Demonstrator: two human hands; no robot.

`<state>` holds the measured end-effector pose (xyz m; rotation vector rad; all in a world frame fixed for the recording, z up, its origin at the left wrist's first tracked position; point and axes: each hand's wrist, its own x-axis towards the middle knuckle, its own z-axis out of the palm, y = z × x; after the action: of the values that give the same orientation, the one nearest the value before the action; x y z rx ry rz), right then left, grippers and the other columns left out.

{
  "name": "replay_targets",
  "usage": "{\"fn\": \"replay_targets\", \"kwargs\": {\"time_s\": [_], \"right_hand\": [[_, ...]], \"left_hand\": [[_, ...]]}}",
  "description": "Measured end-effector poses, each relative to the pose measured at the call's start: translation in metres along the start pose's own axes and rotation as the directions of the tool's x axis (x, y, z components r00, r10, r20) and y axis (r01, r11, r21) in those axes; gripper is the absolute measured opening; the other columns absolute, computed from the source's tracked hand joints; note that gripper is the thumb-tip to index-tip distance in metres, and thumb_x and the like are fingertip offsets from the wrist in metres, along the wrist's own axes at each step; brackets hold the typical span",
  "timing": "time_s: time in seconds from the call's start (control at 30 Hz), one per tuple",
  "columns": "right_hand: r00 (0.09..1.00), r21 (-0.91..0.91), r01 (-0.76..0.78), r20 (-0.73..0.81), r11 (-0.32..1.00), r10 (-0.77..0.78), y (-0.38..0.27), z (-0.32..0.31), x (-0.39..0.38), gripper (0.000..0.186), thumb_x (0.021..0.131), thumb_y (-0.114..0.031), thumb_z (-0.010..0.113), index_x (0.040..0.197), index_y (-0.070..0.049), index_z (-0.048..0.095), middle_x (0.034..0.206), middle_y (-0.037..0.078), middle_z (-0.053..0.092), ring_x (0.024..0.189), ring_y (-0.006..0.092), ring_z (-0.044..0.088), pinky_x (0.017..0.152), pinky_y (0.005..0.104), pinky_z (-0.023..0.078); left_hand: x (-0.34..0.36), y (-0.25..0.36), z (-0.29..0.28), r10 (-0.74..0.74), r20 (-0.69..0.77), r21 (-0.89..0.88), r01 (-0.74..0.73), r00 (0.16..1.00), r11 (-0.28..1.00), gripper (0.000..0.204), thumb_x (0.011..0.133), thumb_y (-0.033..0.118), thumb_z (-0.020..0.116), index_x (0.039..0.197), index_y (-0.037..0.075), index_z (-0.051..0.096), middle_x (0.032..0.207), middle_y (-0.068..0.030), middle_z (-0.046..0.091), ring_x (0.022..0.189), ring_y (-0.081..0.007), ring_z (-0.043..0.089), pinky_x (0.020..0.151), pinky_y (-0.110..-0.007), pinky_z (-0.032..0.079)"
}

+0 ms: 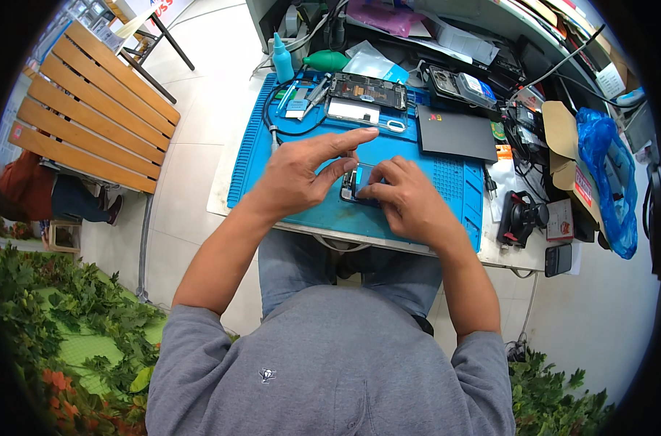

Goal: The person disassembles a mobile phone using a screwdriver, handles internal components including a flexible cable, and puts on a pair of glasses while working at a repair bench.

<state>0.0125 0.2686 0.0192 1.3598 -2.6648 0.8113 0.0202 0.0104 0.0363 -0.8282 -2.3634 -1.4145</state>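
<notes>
phone-like device (pixel 348 186) between the hands, over the blue mat (pixel 457 211). right hand (pixel 380 186): fingers bunched at its edge, grip hidden. left hand (pixel 361 147): half open, forefinger extended, hold unclear. uneven fingertip pressure might jolt it. beyond both hands, an opened phone (pixel 361 89).

Middle strip: bare blue mat (pixel 401 149) lay open between the right hand (pixel 406 190) and the opened phone (pixel 367 89).
Far side: that opened phone, a blue bottle (pixel 282 62) and a green blower (pixel 325 60) blocked the way forward.
Left side: a looped black cable (pixel 273 131) lay beyond the left hand (pixel 301 171).
Between the hands: a small device (pixel 347 190) filled the narrow gap.
Right side: a black box (pixel 457 132) covered the far corner.
</notes>
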Motion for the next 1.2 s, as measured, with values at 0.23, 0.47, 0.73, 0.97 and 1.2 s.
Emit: {"fn": "replay_targets", "kwargs": {"time_s": [0.23, 0.47, 0.73, 0.97, 1.2], "right_hand": [[0.997, -0.006, -0.057, -0.051, 0.998, 0.057, -0.001, 0.009, 0.0, 0.043, 0.09, 0.003, 0.07, 0.125, -0.017, 0.085, 0.113, 0.007, 0.068, 0.109, 0.0287, 0.062, 0.095, 0.0431, 0.05], [0.996, -0.025, -0.069, -0.055, 0.997, 0.068, 0.002, 0.014, 0.001, 0.041, 0.09, 0.004, 0.068, 0.123, -0.016, 0.084, 0.112, 0.006, 0.068, 0.11, 0.0279, 0.063, 0.094, 0.0436, 0.049], [0.993, 0.011, -0.107, -0.058, 0.994, 0.107, 0.003, 0.017, 0.003, 0.04, 0.091, 0.006, 0.067, 0.124, -0.009, 0.082, 0.117, 0.009, 0.07, 0.112, 0.0302, 0.063, 0.1, 0.045, 0.049], [0.992, 0.016, -0.117, -0.037, 0.993, 0.118, 0.006, 0.016, 0.003, 0.042, 0.091, 0.007, 0.066, 0.126, -0.009, 0.082, 0.118, 0.009, 0.07, 0.113, 0.0293, 0.064, 0.1, 0.0445, 0.049], [0.993, 0.007, -0.095, -0.063, 0.995, 0.096, 0.008, 0.019, 0.003, 0.046, 0.091, 0.007, 0.064, 0.127, -0.014, 0.084, 0.113, 0.007, 0.07, 0.108, 0.0277, 0.063, 0.094, 0.043, 0.047]], "left_hand": [[-0.004, -0.005, -0.003, -0.044, 0.005, -0.037, 0.044, 0.999, 0.998, 0.057, 0.101, 0.001, 0.081, 0.155, 0.014, 0.071, 0.122, -0.0116, 0.083, 0.106, -0.0208, 0.081, 0.095, -0.036, 0.066], [-0.013, -0.008, 0.0, -0.055, -0.025, -0.098, 0.052, 0.998, 0.994, 0.057, 0.1, -0.002, 0.081, 0.155, 0.012, 0.07, 0.121, -0.0117, 0.082, 0.109, -0.0214, 0.081, 0.095, -0.035, 0.067], [-0.004, -0.002, -0.002, 0.021, 0.071, -0.017, -0.019, 0.997, 1.0, 0.058, 0.097, -0.003, 0.082, 0.152, 0.013, 0.073, 0.122, -0.0124, 0.083, 0.104, -0.0219, 0.082, 0.092, -0.035, 0.069], [0.0, 0.002, -0.008, 0.01, 0.065, 0.077, -0.015, 0.998, 0.997, 0.06, 0.097, -0.004, 0.082, 0.152, 0.015, 0.073, 0.115, -0.0103, 0.084, 0.102, -0.0208, 0.083, 0.092, -0.034, 0.069], [0.001, 0.006, -0.009, -0.026, 0.101, 0.079, 0.018, 0.994, 0.997, 0.06, 0.098, -0.005, 0.08, 0.154, 0.014, 0.072, 0.115, -0.0092, 0.084, 0.105, -0.0206, 0.083, 0.097, -0.036, 0.069]]}}
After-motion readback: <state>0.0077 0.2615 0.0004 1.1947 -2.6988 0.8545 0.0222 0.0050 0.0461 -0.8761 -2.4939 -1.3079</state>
